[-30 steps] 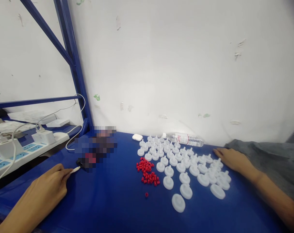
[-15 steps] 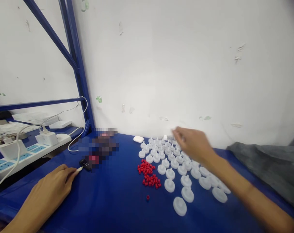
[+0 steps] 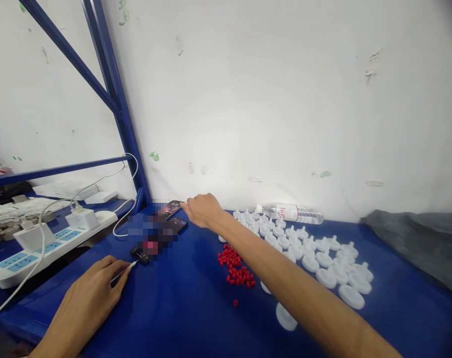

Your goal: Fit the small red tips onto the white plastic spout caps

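My left hand (image 3: 95,293) rests low at the left of the blue table, its fingers pinching a thin white stick-like piece (image 3: 127,268). The tip of that piece reaches a small black device (image 3: 140,254), partly blurred out. Stretched across the table, my right hand (image 3: 202,211) has its fingers curled at the right edge of a phone (image 3: 174,208) with a lit screen. Another dark phone (image 3: 179,225) lies just below it. Under and beyond my right forearm are a pile of small red caps (image 3: 231,258) and several white disc-shaped parts with stems (image 3: 325,259).
A clear bottle (image 3: 304,214) lies along the wall behind the white parts. Grey cloth (image 3: 415,238) covers the far right. At the left stand a power strip (image 3: 58,243) with plugs and cables, and a blue metal post (image 3: 125,124).
My right hand has swept from the table's right side, over the white parts, to the phone at the left. My left hand keeps its pinch. The white case is now hidden.
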Tool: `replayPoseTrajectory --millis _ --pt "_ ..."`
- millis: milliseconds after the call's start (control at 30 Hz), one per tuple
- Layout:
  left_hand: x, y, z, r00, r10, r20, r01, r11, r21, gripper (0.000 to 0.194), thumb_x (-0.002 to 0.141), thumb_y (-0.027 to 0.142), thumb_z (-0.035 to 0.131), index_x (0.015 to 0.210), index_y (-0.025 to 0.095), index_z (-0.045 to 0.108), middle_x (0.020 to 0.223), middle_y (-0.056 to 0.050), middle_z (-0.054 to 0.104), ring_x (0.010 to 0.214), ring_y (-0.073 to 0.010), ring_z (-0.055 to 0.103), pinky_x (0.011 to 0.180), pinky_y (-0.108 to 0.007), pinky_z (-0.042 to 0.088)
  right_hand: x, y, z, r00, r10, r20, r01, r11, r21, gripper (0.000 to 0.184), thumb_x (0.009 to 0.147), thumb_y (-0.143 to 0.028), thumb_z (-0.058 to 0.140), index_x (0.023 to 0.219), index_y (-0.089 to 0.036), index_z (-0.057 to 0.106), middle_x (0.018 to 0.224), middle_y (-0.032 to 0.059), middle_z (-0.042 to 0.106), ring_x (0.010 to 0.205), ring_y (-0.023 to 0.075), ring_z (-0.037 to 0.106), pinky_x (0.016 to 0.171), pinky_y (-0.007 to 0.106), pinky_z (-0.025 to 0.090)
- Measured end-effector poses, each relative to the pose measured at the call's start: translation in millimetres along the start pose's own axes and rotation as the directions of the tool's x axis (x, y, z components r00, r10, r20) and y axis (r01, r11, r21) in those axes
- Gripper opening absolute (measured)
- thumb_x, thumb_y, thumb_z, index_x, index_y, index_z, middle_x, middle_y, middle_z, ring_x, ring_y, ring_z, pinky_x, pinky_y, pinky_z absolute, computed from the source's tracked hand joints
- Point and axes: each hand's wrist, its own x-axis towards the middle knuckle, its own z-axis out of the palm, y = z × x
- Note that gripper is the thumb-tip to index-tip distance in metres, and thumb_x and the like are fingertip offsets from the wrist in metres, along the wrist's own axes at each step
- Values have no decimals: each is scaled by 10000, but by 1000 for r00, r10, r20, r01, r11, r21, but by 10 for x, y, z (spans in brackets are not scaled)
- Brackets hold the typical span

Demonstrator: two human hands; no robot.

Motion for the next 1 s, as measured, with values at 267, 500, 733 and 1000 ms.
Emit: replayPoseTrajectory --millis 267,500,733,1000 --pt "0 -171 62 995 99 -8 -98 995 35 511 918 511 312 1063 283 746 996 -118 730 996 -341 726 803 -459 589 233 -28 363 974 48 221 -63 996 61 381 1008 -405 675 1318 -186 638 1329 99 664 1126 249 683 950 477 598" --pt "56 -222 159 987 96 -127 -95 995 11 477 916 501 310 982 274 724 921 -115 698 908 -336 692 849 -471 568 354 -123 515 966 22 257 -49 994 100 387 1007 -405 675 1325 -188 635 1342 101 658 1141 253 678 961 485 593" --pt "47 -201 112 996 76 -54 -74 996 43 461 986 442 290 1016 235 700 942 -107 685 928 -321 697 808 -424 544 344 -171 508 970 -58 236 12 981 191 380 1008 -416 672 1307 -184 646 1327 94 666 1138 257 680 961 482 593" --pt "53 -166 103 994 105 -43 -103 994 45 456 999 443 310 1019 219 706 978 -124 698 922 -311 722 836 -418 540 365 -109 515 970 -88 228 23 961 274 393 1008 -413 672 1327 -187 636 1341 95 659 1140 261 679 957 482 596"
